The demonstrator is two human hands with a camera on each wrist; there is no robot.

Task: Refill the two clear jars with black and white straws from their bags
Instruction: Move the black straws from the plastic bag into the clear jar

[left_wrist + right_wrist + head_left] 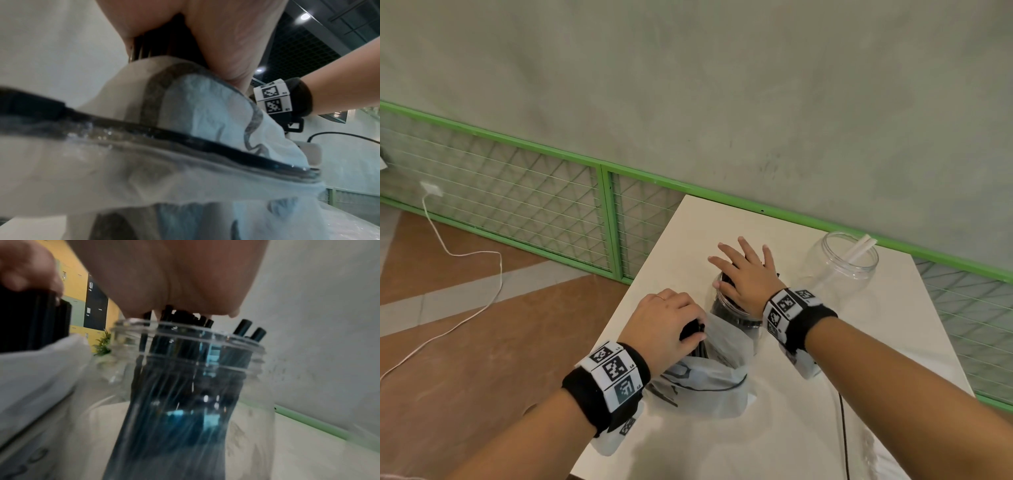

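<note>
The left hand squeezes a bunch of black straws sticking out of the bag on the table. The right hand lies flat, fingers straight, on the straws in the jar. Straws are light and slippery — hold the bunch tight near its middle.

my clear jar looks like glossy plastic, its ridged neck catching glints. the black straws inside are smooth and slightly shiny. the bag is thin, crinkled, frosted plastic film. the table is smooth matt white; my wristbands look like black cloth.
</note>
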